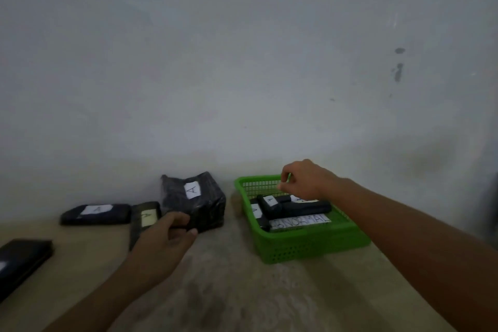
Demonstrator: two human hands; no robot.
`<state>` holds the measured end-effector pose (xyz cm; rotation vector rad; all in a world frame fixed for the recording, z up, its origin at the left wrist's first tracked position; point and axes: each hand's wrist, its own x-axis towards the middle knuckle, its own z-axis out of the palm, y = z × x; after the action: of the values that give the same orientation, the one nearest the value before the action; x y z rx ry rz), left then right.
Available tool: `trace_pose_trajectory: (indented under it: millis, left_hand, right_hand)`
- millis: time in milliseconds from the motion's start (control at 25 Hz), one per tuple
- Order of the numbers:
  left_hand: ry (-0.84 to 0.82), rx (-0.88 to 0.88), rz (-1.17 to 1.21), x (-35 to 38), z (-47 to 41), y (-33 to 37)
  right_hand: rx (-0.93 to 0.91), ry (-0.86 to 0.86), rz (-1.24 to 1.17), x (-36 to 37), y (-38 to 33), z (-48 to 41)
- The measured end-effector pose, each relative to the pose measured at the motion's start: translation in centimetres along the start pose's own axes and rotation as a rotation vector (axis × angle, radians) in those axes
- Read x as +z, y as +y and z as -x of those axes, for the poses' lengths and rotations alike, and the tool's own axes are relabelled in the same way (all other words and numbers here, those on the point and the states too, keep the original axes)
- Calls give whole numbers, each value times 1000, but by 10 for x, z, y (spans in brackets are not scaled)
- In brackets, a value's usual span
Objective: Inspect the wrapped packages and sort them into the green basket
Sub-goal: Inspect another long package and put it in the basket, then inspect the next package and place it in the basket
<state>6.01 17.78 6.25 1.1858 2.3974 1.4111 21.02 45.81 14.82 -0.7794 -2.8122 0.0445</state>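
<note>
Looks mid-sort, with a few black packages (296,206) already in the green basket (310,245) on the right and the left hand (164,240) curled round the near corner of a bulky package (194,199) just left of it. Calls next for lifting and turning that one to check its wrap. Cannot tell through blur whether the right hand (301,182), fingers bent over the basket's far rim, pinches anything
</note>
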Motion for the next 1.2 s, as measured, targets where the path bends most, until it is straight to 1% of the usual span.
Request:
trace_pose_trajectory:
  millis: [120,280,400,520,600,720,920,1000,1120,1200]
  left_hand:
    - [69,-13,-84,-45,24,-24]
    - [180,-120,-144,-100,52,-69]
    - [230,-178,-141,-132,64,-102]
    - [280,-193,-152,-148,66,-131]
    - [300,-183,-137,-147,62,-145]
    - [298,-163,-112,-132,56,-159]
    - [344,-165,-120,-118,46,-177]
    - [343,-109,-163,-116,44,-181]
    - [287,-3,-252,-113,44,-183]
    - [271,42,-306,-111,44,-184]
  right_hand:
    - [-146,-27,-11,4,-71,10]
    - [-315,-102,0,28,-167,15]
    - [-397,-165,-68,60,-227,3]
    - [-455,-174,-139,100,-278,-18]
    - [-439,-162,-144,127,-304,-34]
    - [-400,-118,-26,160,-330,-65]
    - [-294,-97,109,181,-347,-119]
    - [-269,-96,118,188,-350,-136]
    - [-245,-126,130,199,-353,-154]
    - [-229,-94,114,203,-355,-160]
